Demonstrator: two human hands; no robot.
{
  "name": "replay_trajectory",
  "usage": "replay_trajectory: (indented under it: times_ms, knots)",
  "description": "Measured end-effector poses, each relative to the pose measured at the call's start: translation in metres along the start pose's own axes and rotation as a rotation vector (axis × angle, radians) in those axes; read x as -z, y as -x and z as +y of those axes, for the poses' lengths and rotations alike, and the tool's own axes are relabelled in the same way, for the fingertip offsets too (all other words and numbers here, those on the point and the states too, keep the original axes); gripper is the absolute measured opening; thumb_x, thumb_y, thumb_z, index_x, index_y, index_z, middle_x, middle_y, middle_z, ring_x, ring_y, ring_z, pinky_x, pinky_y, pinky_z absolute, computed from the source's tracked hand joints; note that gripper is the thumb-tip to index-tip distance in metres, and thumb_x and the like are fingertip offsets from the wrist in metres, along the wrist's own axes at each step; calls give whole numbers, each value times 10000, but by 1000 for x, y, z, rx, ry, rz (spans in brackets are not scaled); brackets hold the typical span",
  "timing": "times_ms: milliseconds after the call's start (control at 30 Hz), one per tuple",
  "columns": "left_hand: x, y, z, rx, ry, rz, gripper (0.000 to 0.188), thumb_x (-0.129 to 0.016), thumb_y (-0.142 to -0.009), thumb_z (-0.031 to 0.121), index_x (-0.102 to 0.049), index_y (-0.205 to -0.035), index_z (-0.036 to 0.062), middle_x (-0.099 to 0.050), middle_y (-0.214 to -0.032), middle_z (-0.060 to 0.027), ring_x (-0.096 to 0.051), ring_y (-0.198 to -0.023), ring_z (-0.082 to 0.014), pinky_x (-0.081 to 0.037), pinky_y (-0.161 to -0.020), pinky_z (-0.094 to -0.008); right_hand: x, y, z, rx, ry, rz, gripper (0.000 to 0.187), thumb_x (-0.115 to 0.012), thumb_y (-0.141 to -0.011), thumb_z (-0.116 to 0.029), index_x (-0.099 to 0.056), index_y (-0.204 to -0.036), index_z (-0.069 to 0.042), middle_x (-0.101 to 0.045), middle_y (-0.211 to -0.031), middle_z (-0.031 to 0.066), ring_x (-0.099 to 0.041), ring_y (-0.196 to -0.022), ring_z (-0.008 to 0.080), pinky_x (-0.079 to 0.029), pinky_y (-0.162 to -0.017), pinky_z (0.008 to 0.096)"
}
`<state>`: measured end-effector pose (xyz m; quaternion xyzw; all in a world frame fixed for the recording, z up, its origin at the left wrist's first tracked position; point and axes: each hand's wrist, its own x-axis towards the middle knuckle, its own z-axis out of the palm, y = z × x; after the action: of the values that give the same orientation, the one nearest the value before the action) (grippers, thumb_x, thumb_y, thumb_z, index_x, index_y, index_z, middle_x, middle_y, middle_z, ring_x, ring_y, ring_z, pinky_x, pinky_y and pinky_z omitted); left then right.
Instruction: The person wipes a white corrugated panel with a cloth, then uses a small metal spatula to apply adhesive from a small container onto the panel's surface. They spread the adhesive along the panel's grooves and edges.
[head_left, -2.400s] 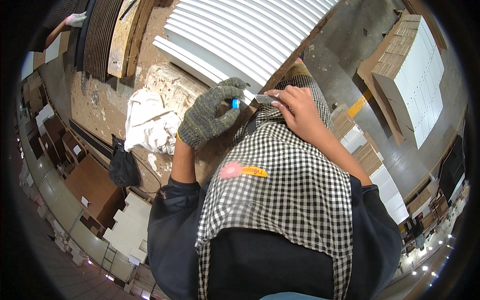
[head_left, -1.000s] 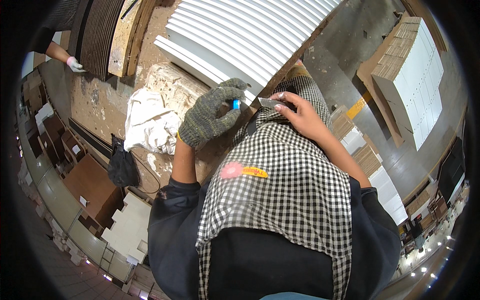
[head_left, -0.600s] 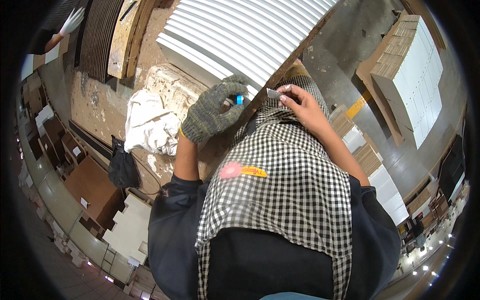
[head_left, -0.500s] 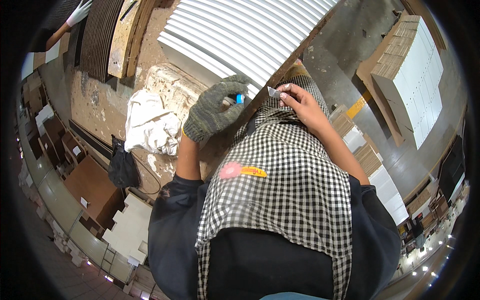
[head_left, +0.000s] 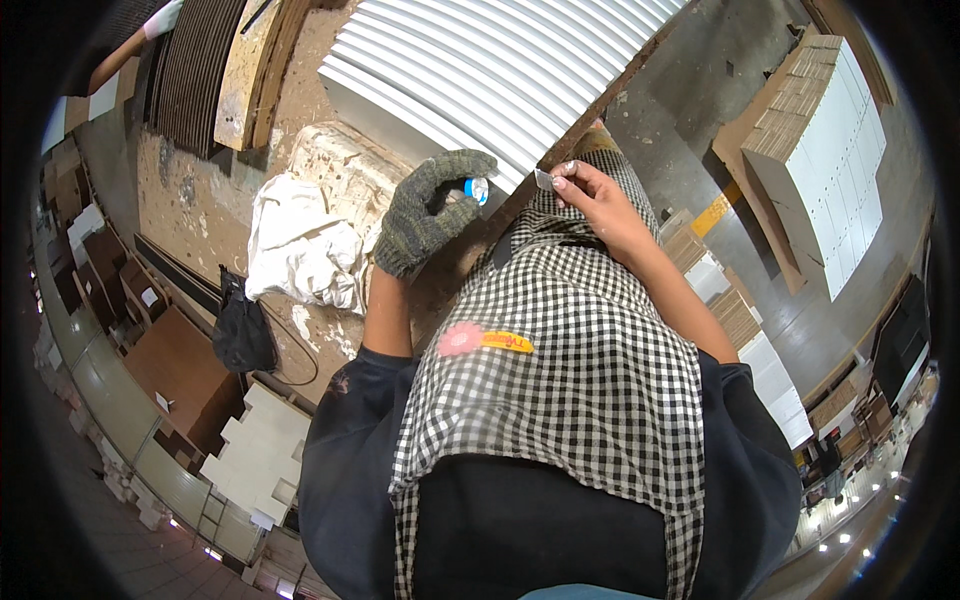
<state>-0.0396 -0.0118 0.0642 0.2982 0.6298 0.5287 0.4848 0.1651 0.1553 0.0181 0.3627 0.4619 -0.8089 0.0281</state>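
Note:
My left hand, in a dark grey-green knitted glove, curls around a small round blue-and-white object. Its exact kind does not show; most of it hides inside the glove. Bare and without a glove, my right hand pinches a small flat grey metallic piece between thumb and fingers. Both hands hover in front of my checked apron, beside the near corner of a stack of white panels. A short gap separates the two held things.
A crumpled white cloth lies left on the stained bench, with a black bag hanging nearby. Dark ribbed panels stand farther left, near a co-worker's gloved hand. White-faced boards are stacked at right.
My left hand has turned slightly, showing more of the white part of the blue-and-white object. My right hand has shifted a little left and up with the grey piece.

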Motion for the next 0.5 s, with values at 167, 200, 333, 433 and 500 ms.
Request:
replay_trajectory:
  times_ms: [167, 200, 333, 433, 500]
  knots:
    - [1, -1, -2, -28, 23, -7, 389, -717, -894, 137, -638, -1250, 1, -655, -1247, -129, -617, -1170, -230, -497, -1002, -361, -2, -1, -2, 4, 38, -8, 219, -621, -1013, -229, -648, -1117, -39, -592, -909, -28, -523, -837, 70, -447, -791, 237]
    - [1, 0, -2, -30, 18, -7, 389, -718, -894, 138, -638, -1249, 1, -655, -1248, -130, -617, -1172, -231, -497, -1003, -361, 0, -1, 0, 3, 43, -14, 220, -621, -1013, -228, -647, -1120, -37, -592, -910, -27, -521, -835, 70, -447, -788, 236]
    - [1, -1, -2, -29, 19, -6, 387, -718, -895, 140, -638, -1247, 2, -655, -1252, -133, -617, -1178, -234, -496, -1006, -364, 0, 1, 0, 2, 18, -17, 228, -620, -1015, -265, -642, -1084, -49, -580, -912, -30, -512, -862, 82, -433, -840, 252]
    - [1, 0, -1, -9, 16, 2, 384, -717, -897, 142, -639, -1246, 3, -655, -1255, -134, -618, -1179, -236, -497, -1008, -367, -2, -1, -3, -3, 16, -11, 227, -618, -1015, -260, -641, -1095, -49, -579, -909, -30, -512, -861, 80, -434, -837, 250]
    - [1, 0, 0, 5, 9, 5, 381, -718, -898, 144, -641, -1244, 4, -656, -1256, -134, -619, -1178, -238, -498, -1008, -369, -2, 1, -5, -4, 72, -20, 232, -617, -1015, -261, -640, -1101, -46, -581, -911, -30, -511, -861, 78, -434, -836, 248]
